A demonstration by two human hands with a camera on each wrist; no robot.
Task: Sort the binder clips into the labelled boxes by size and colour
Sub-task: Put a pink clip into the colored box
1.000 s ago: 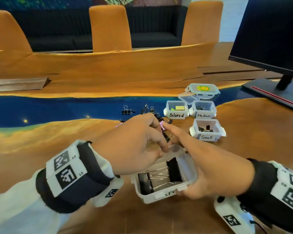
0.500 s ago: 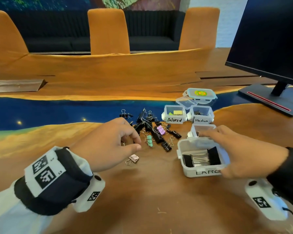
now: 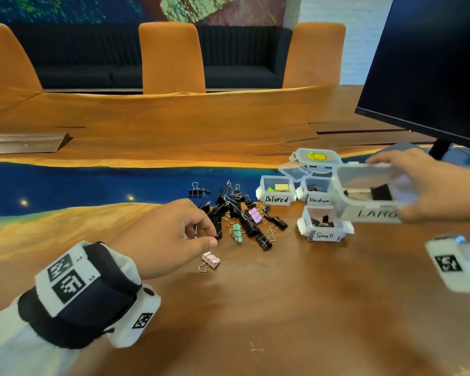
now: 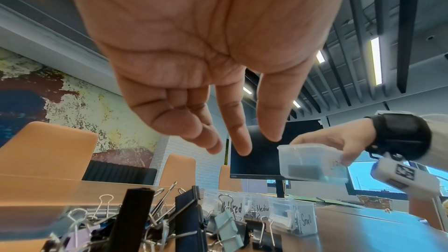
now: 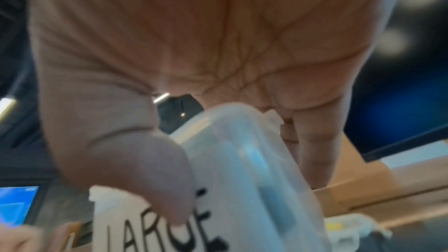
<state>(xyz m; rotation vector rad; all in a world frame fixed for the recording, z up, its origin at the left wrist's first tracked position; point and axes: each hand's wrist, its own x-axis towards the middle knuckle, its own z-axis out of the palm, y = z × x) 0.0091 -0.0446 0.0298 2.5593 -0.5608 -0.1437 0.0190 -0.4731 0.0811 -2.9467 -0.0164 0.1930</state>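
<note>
Right hand [image 3: 432, 185] grips the Large box [image 3: 364, 191] at frame right; left hand [image 3: 168, 234], fingers loosely spread, hovers over the clip pile [image 3: 239, 215].

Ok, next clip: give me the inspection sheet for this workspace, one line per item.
Surface: wooden table with a blue resin strip.
Job's things: loose pile of binder clips; pink clip lies apart, nearer the camera; Colored box, Medium box and Small box stand open with clips inside.
Clutter: lidded container and a loose clear lid behind the boxes.
Grippers: left hand hovers over the pile, holding nothing; right hand holds the Large box off the table.
Cables: nothing seen.
Surroundings: monitor, orange chairs, dark sofa.
</note>
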